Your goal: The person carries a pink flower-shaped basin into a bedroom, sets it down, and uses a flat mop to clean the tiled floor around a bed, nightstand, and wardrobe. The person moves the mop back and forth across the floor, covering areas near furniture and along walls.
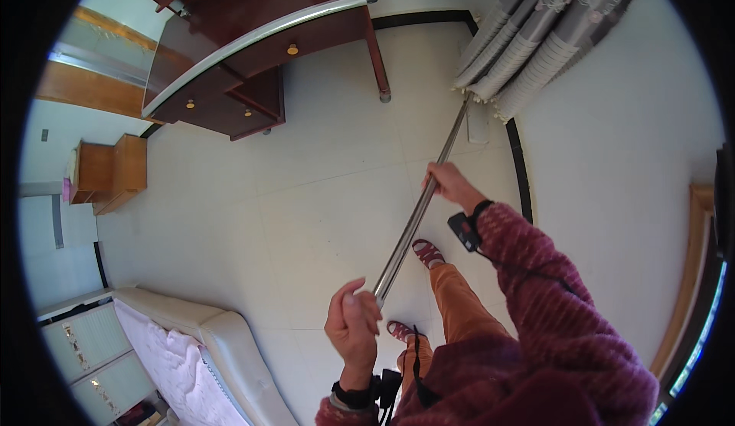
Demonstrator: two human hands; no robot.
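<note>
A long shiny metal pole (416, 215) slants from near my body up to the curtain at the far right. My right hand (448, 182) is closed around its middle part. At the near end my left hand (354, 317) has its fingers curled against the pole's tip, in a loose hold. The pole's far end goes down by the hem of the grey patterned curtain (528, 43), which partly hides it. A pale flat rectangular plate (478, 126) lies beside that end, like a flat mop head; whether it is joined to the pole is hidden.
A dark red desk (253, 58) with round knobs stands at the far left. A brown wooden box-like cabinet (122, 169) is against the left wall. A bed (222, 334) with pink bedding fills the lower left. Black skirting (521, 166) edges the right wall. My sandalled feet (427, 252) are below the pole.
</note>
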